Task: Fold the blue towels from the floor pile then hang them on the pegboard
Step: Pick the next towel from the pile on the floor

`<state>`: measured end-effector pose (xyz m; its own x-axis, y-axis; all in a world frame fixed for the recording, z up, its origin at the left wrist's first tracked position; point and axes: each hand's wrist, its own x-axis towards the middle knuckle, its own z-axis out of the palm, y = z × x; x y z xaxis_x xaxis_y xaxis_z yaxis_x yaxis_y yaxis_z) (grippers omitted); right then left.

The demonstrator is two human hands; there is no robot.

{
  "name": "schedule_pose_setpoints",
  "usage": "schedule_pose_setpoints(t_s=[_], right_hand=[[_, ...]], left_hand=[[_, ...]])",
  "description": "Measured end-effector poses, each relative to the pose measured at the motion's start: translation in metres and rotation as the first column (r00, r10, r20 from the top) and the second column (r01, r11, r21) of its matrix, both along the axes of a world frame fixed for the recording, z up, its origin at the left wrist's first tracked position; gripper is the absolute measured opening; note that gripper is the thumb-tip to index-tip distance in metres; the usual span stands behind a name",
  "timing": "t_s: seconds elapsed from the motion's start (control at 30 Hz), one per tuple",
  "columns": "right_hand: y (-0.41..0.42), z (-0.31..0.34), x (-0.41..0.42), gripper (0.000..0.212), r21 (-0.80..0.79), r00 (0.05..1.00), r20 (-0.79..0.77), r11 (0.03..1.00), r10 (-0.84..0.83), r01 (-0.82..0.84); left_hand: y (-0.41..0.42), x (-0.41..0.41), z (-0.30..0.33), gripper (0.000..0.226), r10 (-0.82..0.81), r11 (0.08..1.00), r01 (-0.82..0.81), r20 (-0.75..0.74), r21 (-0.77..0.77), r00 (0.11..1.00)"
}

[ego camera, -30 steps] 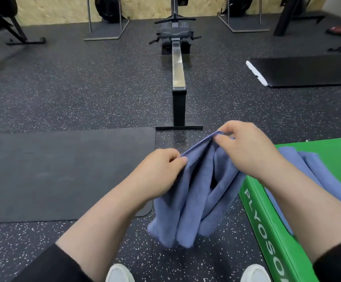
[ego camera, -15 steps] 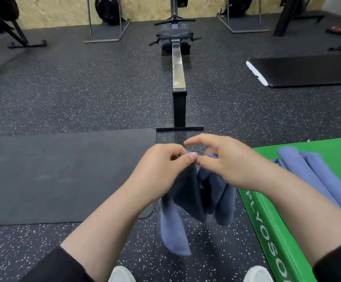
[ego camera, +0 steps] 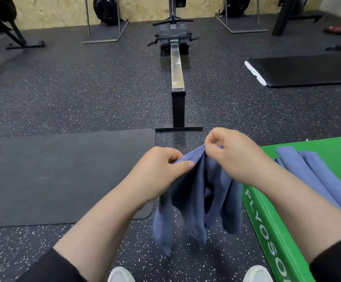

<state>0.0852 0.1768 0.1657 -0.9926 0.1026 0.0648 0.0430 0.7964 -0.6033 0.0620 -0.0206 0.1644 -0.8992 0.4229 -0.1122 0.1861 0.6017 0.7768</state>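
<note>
From the head camera, both hands work one blue towel (ego camera: 198, 192) in the air above the speckled floor (ego camera: 84, 94). The left hand (ego camera: 161, 169) pinches the top edge between thumb and curled fingers; the right hand (ego camera: 228, 153) pinches the same edge just beside it, likely hunting for a corner so the cloth can be spread for folding. The rest hangs bunched below and between the wrists. More blue towels (ego camera: 308, 171) lie on the green plyo box (ego camera: 267, 231) to the right, probably staged as a work surface
</note>
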Motion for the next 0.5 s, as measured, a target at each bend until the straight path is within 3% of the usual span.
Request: schedule_pose_setpoints(t_s=[0.13, 0.37, 0.5], right_hand=[[0.012, -0.002, -0.004, 0.013, -0.023, 0.985, -0.010, 0.985, -0.173, 0.172], [0.023, -0.002, -0.005, 0.016, -0.103, 0.946, 0.015, 0.940, -0.325, 0.324], [0.018, -0.002, -0.004, 0.014, -0.371, 0.961, 0.039, 0.890, -0.272, 0.267]], left_hand=[[-0.010, -0.005, 0.001, 0.037, 0.070, 0.997, -0.069, 0.012, -0.042, 0.997], [-0.022, -0.016, -0.009, 0.031, 0.182, 0.977, -0.183, 0.018, 0.106, 0.983], [-0.013, -0.010, -0.009, 0.033, 0.265, 0.923, -0.264, 0.035, 0.280, 0.964]])
